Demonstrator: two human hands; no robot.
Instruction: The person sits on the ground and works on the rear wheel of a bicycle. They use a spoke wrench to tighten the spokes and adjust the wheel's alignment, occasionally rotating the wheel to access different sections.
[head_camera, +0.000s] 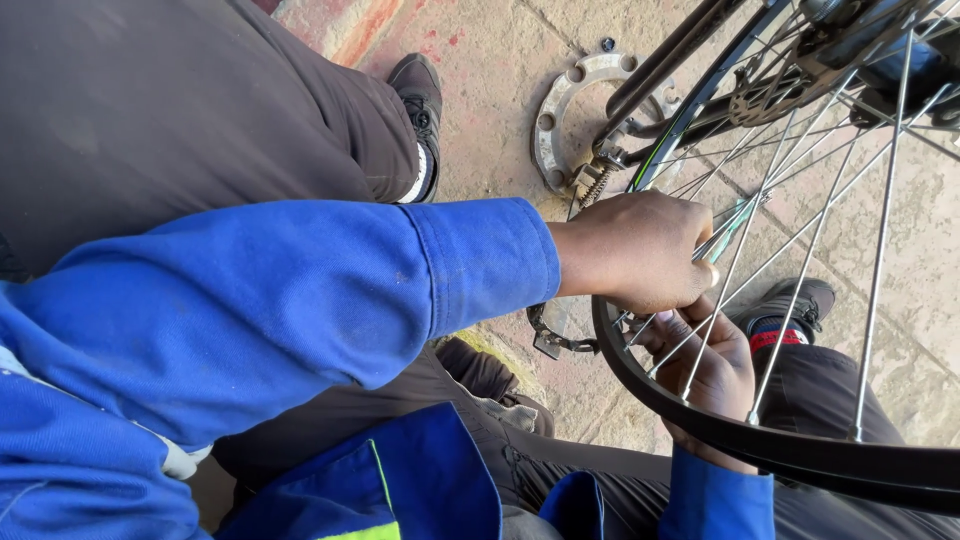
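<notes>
A bicycle wheel with a black tyre (800, 455) and thin silver spokes (800, 270) fills the right side. My left hand (640, 250), on a blue-sleeved arm that crosses from the left, is closed over the rim and a few spokes at the wheel's left edge. My right hand (705, 365) comes up from the bottom in a blue cuff. It sits just below the left hand, behind the spokes, with its fingers curled around them next to the rim. What lies under the left fingers is hidden.
A flat metal ring with holes (560, 110) lies on the concrete floor. The dark bike frame tubes (670, 60) and a brake with a spring (595, 180) are above my hands. A pedal (550, 338) sits below. My shoes (420, 90) (790, 305) flank the wheel.
</notes>
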